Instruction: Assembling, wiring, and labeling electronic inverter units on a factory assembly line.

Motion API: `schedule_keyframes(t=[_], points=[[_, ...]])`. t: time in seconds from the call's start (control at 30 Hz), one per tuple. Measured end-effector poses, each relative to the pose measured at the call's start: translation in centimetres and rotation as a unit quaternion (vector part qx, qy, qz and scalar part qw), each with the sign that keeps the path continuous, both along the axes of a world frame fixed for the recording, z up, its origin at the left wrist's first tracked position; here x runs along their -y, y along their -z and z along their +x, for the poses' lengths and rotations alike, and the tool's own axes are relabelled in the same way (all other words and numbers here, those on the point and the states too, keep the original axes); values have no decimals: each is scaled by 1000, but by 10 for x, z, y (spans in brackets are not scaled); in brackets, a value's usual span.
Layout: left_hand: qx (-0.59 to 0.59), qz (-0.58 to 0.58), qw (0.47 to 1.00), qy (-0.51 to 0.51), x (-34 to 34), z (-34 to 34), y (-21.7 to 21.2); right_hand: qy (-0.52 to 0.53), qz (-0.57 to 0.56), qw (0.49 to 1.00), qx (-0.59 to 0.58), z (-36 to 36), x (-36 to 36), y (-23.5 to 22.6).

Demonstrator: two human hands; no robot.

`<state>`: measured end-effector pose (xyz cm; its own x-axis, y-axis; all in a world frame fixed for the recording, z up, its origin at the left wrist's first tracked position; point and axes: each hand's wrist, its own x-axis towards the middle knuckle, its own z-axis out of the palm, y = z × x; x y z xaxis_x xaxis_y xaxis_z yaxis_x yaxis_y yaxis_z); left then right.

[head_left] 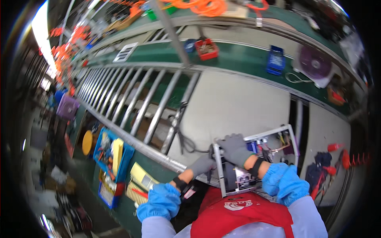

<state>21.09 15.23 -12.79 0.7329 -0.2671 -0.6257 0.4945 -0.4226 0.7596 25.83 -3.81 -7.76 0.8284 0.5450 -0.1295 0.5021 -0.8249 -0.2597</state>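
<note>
An open metal case (294,144) with wires and circuit parts inside sits tilted in front of me, close to my red apron. My right hand (235,150), in a grey glove, reaches over the case's far left corner with its fingers bent on the rim. Outside the case's left wall is my left hand (201,165), also gloved in grey. Its fingertips are small and partly hidden beside the wall, so their grip is unclear. A black cord (190,147) runs along the bench up to the case's left side, near both hands.
A roller conveyor (137,105) stretches away at the left. Blue bins (125,160) of parts and a yellowish paper pad (141,177) lie left of me. Red (206,50) and blue (275,60) trays stand on the far green ledge. Tools with red handles (330,169) lie at right.
</note>
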Motion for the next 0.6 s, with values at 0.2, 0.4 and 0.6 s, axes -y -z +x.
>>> schedule_keyframes(t=[0.2, 0.4, 0.6], points=[[242, 296, 922, 56, 4, -13, 49, -19, -4, 1000, 21, -3, -12, -6], [39, 94, 990, 96, 0, 9, -42, -12, -57, 998, -15, 1, -8, -1], [223, 222, 949, 29, 5, -14, 4, -13, -11, 1000, 5, -7, -9, -14]])
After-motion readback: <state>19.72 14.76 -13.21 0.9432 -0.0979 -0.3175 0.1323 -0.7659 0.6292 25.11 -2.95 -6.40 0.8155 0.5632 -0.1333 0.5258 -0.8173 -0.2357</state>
